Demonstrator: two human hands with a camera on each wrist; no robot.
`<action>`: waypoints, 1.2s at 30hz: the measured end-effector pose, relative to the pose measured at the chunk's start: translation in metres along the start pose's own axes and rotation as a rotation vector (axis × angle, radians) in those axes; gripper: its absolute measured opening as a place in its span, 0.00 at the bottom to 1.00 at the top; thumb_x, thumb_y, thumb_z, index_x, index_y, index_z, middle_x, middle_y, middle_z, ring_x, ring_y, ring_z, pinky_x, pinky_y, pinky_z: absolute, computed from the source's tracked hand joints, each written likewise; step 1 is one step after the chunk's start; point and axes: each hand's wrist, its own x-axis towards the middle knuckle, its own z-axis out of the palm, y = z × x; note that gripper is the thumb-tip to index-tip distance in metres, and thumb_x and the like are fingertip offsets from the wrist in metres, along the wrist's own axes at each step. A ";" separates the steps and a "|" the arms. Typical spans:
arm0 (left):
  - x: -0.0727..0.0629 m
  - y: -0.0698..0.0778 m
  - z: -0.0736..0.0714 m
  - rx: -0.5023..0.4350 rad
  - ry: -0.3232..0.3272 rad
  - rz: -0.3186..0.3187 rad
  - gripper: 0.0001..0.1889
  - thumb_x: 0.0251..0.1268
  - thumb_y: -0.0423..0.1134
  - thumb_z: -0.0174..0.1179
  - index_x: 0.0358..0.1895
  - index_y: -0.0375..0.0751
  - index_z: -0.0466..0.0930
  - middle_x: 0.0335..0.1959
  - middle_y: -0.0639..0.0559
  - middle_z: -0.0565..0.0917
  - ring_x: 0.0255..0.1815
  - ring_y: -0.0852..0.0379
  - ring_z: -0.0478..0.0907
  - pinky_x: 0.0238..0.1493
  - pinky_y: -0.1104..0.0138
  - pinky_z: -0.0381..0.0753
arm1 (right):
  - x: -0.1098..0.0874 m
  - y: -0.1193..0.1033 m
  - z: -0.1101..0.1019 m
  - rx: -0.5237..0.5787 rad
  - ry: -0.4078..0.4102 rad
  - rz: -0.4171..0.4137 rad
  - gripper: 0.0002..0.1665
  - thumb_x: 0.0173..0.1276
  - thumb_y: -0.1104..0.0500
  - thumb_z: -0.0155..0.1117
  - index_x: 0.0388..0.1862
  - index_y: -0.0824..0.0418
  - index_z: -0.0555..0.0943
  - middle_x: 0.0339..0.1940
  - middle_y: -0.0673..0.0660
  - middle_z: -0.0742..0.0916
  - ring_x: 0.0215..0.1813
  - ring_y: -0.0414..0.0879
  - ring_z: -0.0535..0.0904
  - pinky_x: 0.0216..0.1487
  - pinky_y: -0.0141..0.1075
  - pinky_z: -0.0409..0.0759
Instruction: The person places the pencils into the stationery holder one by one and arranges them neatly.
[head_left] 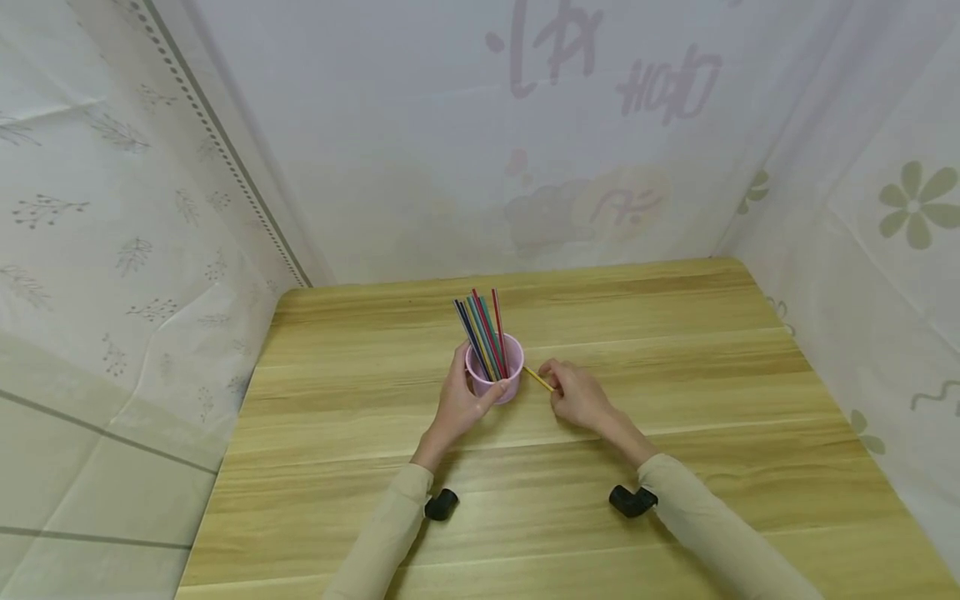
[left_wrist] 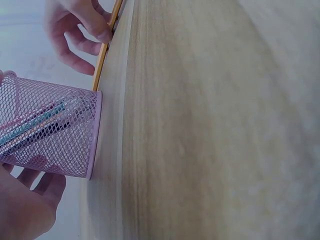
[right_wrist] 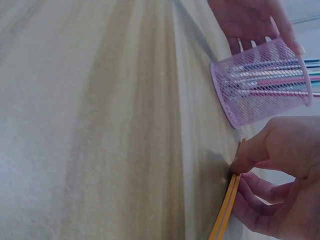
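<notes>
A pink mesh pencil cup [head_left: 515, 360] stands on the wooden table, tilted slightly in the wrist views. My left hand [head_left: 463, 404] grips it from the left side, thumb in front and fingers behind. Several coloured pencils [head_left: 487, 333] lean inside, in dark blue, yellow, teal and red, their tops jutting above the rim. Just right of the cup, my right hand [head_left: 579, 396] pinches a yellow pencil [right_wrist: 225, 207] between thumb and fingers. This pencil lies low along the tabletop, its far end right at the cup's base in the left wrist view.
The wood-grain table [head_left: 675, 350] spreads around both hands. Pale printed curtains [head_left: 420, 150] hang behind it and along both sides. A black wrist mount [head_left: 442, 505] sticks out from the left sleeve, and another black mount [head_left: 632, 502] from the right sleeve.
</notes>
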 end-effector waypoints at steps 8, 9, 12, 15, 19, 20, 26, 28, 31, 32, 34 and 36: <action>0.000 -0.001 -0.001 -0.003 -0.004 0.015 0.48 0.59 0.39 0.73 0.79 0.46 0.54 0.69 0.41 0.72 0.67 0.43 0.73 0.67 0.48 0.76 | 0.006 0.006 -0.016 0.091 -0.033 0.060 0.30 0.56 0.72 0.62 0.61 0.63 0.77 0.35 0.56 0.80 0.35 0.45 0.75 0.36 0.36 0.75; 0.001 -0.001 -0.001 -0.005 -0.004 0.016 0.48 0.59 0.39 0.73 0.79 0.46 0.54 0.69 0.41 0.72 0.68 0.43 0.73 0.67 0.48 0.76 | 0.007 0.005 -0.018 0.116 -0.026 0.057 0.30 0.57 0.72 0.61 0.61 0.64 0.77 0.36 0.57 0.81 0.36 0.45 0.76 0.37 0.36 0.76; 0.001 -0.001 -0.001 -0.005 -0.006 0.020 0.48 0.59 0.40 0.73 0.79 0.46 0.54 0.70 0.41 0.71 0.68 0.43 0.73 0.67 0.48 0.76 | 0.010 0.003 -0.027 0.190 -0.001 0.055 0.32 0.57 0.74 0.60 0.63 0.65 0.76 0.37 0.58 0.81 0.37 0.46 0.79 0.39 0.36 0.79; 0.001 -0.001 -0.001 -0.001 -0.008 0.026 0.48 0.59 0.40 0.73 0.79 0.46 0.53 0.70 0.41 0.71 0.68 0.42 0.73 0.67 0.48 0.76 | 0.014 -0.002 -0.037 0.259 0.035 0.060 0.32 0.58 0.74 0.59 0.65 0.65 0.75 0.38 0.60 0.82 0.38 0.48 0.81 0.41 0.38 0.82; 0.001 -0.001 -0.001 -0.001 -0.007 0.033 0.47 0.60 0.40 0.73 0.79 0.45 0.54 0.69 0.40 0.72 0.67 0.42 0.73 0.67 0.47 0.76 | 0.017 -0.011 -0.051 0.322 0.087 0.062 0.32 0.60 0.75 0.60 0.66 0.64 0.74 0.40 0.62 0.82 0.39 0.52 0.83 0.40 0.38 0.85; 0.001 -0.001 -0.001 -0.003 -0.006 0.033 0.47 0.59 0.40 0.73 0.79 0.45 0.54 0.69 0.40 0.72 0.67 0.42 0.73 0.67 0.47 0.76 | 0.018 -0.013 -0.054 0.335 0.100 0.063 0.32 0.61 0.74 0.60 0.66 0.63 0.74 0.40 0.62 0.82 0.40 0.53 0.83 0.39 0.37 0.85; 0.000 -0.002 -0.001 -0.012 -0.004 0.027 0.47 0.59 0.38 0.73 0.79 0.46 0.54 0.69 0.41 0.72 0.67 0.43 0.73 0.67 0.48 0.76 | 0.026 -0.027 -0.070 0.430 0.175 0.064 0.32 0.62 0.73 0.59 0.66 0.59 0.74 0.41 0.62 0.82 0.40 0.54 0.83 0.34 0.30 0.84; 0.000 -0.002 -0.001 -0.010 -0.005 0.022 0.47 0.59 0.38 0.73 0.79 0.47 0.54 0.69 0.41 0.72 0.68 0.43 0.73 0.68 0.49 0.75 | 0.029 -0.031 -0.075 0.461 0.196 0.046 0.31 0.63 0.73 0.59 0.66 0.59 0.74 0.41 0.62 0.81 0.40 0.54 0.83 0.33 0.29 0.84; 0.000 -0.001 -0.001 0.000 -0.005 0.016 0.48 0.59 0.38 0.73 0.79 0.47 0.54 0.70 0.41 0.71 0.68 0.43 0.73 0.68 0.49 0.75 | 0.032 -0.042 -0.083 0.500 0.223 0.024 0.30 0.64 0.74 0.58 0.66 0.60 0.74 0.42 0.64 0.80 0.40 0.55 0.82 0.32 0.27 0.83; 0.000 -0.001 -0.001 0.006 -0.004 0.013 0.48 0.59 0.38 0.73 0.79 0.48 0.54 0.70 0.42 0.72 0.68 0.44 0.73 0.68 0.49 0.75 | 0.033 -0.048 -0.088 0.515 0.227 0.020 0.30 0.64 0.75 0.58 0.66 0.62 0.74 0.42 0.65 0.80 0.40 0.56 0.82 0.32 0.26 0.82; 0.000 -0.002 -0.001 0.013 -0.004 0.013 0.48 0.58 0.38 0.74 0.79 0.48 0.54 0.70 0.42 0.72 0.68 0.44 0.73 0.68 0.49 0.75 | 0.033 -0.062 -0.097 0.547 0.236 0.016 0.30 0.64 0.76 0.58 0.66 0.64 0.74 0.43 0.68 0.80 0.41 0.58 0.82 0.32 0.25 0.81; 0.000 -0.002 -0.001 0.018 -0.004 0.011 0.48 0.58 0.38 0.74 0.79 0.48 0.55 0.69 0.42 0.72 0.67 0.44 0.73 0.67 0.49 0.76 | 0.032 -0.076 -0.106 0.571 0.244 0.016 0.29 0.64 0.77 0.57 0.66 0.67 0.73 0.43 0.71 0.80 0.41 0.59 0.81 0.32 0.23 0.79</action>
